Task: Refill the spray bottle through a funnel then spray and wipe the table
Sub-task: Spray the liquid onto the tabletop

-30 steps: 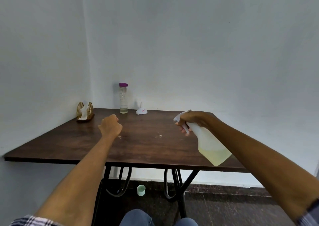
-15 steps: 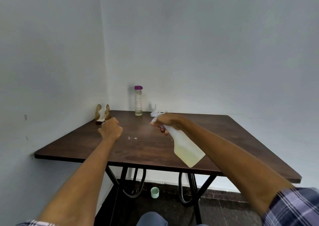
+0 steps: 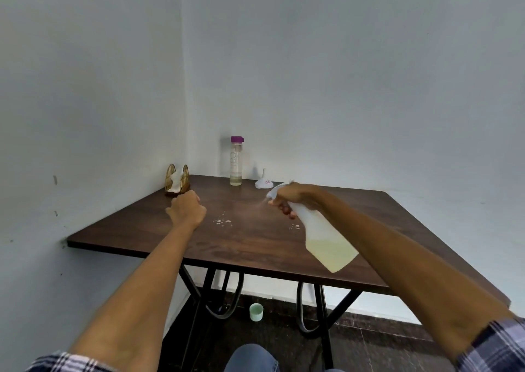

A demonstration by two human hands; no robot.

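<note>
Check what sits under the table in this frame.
Under the table: black metal legs with curved braces, and a small pale green cup standing on the dark floor. The floor beneath the table's right side is hidden by the tabletop and the right forearm.

A wooden napkin holder (image 3: pixel 177 182) stands in the back corner against the wall. A small green cup (image 3: pixel 256 312) sits on the dark floor (image 3: pixel 369 351) among the black legs.
</note>
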